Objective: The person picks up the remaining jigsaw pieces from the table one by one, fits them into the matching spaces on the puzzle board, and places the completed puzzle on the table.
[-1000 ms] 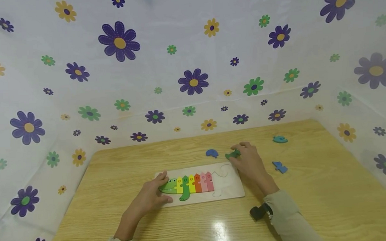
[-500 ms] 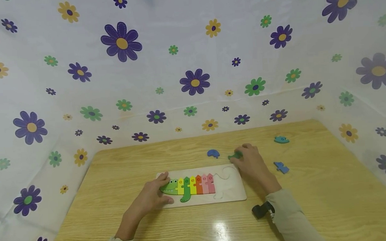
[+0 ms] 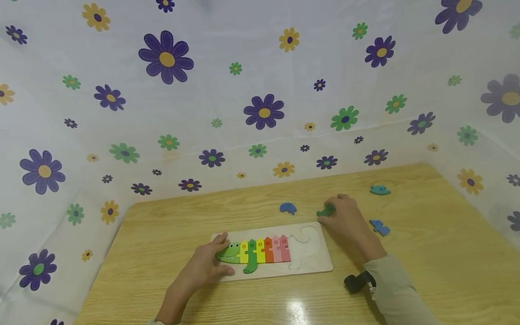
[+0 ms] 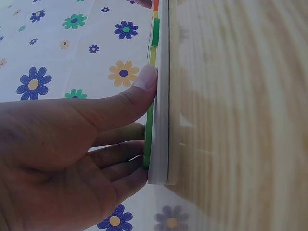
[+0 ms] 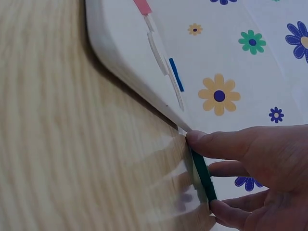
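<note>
A pale wooden puzzle board [image 3: 310, 261] lies on the table, with a crocodile's green head and several coloured numbered pieces [image 3: 259, 251] set in its left and middle part. Its right end shows a bare outline of a curled tail. My left hand [image 3: 203, 262] rests on the board's left end; in the left wrist view its thumb and fingertips [image 4: 147, 79] touch the top face. Just past the far right corner, my right hand [image 3: 345, 219] pinches a dark green puzzle piece [image 3: 325, 211] between thumb and fingers. The right wrist view shows this green piece [image 5: 204, 175] low at the tabletop.
A blue curved piece [image 3: 288, 208] lies behind the board. On the right are a teal piece [image 3: 380, 190] at the back and a blue piece [image 3: 380, 227] nearer. Flower-printed white sheeting [image 3: 223, 101] walls the wooden table [image 3: 193, 208] at back and sides.
My right hand has shifted a little to the right, and the dark green piece has moved with it, away from the blue curved piece. The left hand stays on the board.
</note>
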Demonstrator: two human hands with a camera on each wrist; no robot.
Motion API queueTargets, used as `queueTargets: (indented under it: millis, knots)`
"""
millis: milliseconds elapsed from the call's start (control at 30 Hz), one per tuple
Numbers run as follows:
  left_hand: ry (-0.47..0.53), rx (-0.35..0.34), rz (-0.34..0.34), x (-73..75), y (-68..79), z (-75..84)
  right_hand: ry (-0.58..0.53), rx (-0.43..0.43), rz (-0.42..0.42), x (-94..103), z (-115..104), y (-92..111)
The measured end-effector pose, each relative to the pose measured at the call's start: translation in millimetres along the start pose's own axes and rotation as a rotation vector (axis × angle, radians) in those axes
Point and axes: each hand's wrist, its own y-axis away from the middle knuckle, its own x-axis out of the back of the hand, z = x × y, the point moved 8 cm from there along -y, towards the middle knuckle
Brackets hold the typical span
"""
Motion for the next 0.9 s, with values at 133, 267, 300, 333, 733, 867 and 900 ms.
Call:
queueTargets:
  millis: [133,267,300,333,733,867,900]
  knots:
    - [0.003,0.002,-0.002,0.2,0.1,0.2,-0.019,-0.023,0.001,1.3,3,-1]
    - [0.005,-0.004,0.000,0.5,0.4,0.7,0.001,-0.030,0.002,2.7,5,-1]
    - [0.006,-0.004,0.001,0.6,0.5,0.8,0.012,-0.027,0.004,3.4,5,0]
    - [0.007,-0.005,0.002,0.5,0.6,0.7,0.019,-0.025,0.006,3.9,5,0]
    - [0.006,-0.013,0.006,0.6,0.0,1.5,-0.008,-0.003,-0.026,8.8,-1,2]
    - [0.004,-0.014,0.004,0.2,-0.5,0.9,-0.028,0.003,-0.044,10.3,0,1]
    - [0.002,-0.014,0.003,-0.1,-0.5,0.6,-0.038,0.006,-0.045,11.0,0,1]
